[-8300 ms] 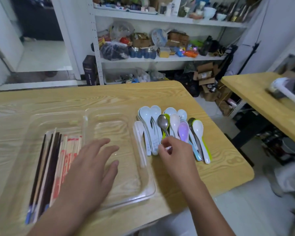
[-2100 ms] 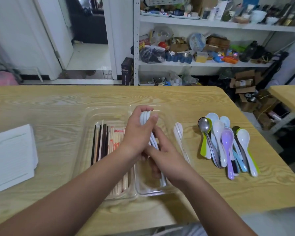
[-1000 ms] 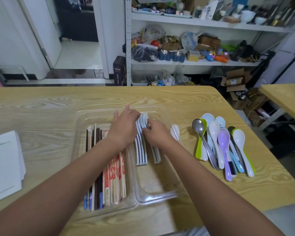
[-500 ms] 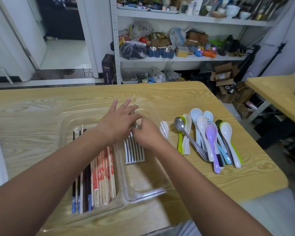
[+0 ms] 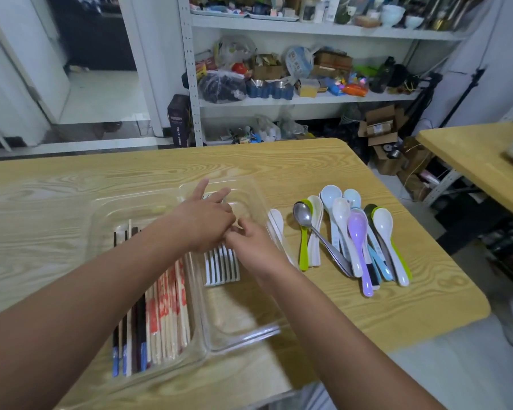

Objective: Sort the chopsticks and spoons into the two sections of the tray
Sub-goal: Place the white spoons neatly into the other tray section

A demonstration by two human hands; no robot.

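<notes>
- Spoons (image 5: 222, 267) in the tray (image 5: 243, 338) are partly covered by the left hand (image 5: 202, 223), fingers held straight.
- Fingers of the right hand (image 5: 249, 247) are hidden; open or closed cannot be told.

Chopsticks (image 5: 160, 315) lie left in tray (image 5: 243, 338), spoons (image 5: 221, 267) right.

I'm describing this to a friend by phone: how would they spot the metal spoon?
On the wooden table, look right of the clear tray to the heap of spoons. The metal spoon lies near the heap's left edge, its bowl over a lime-green spoon. It alone is shiny grey with a thin handle; the others are white or coloured.
</notes>
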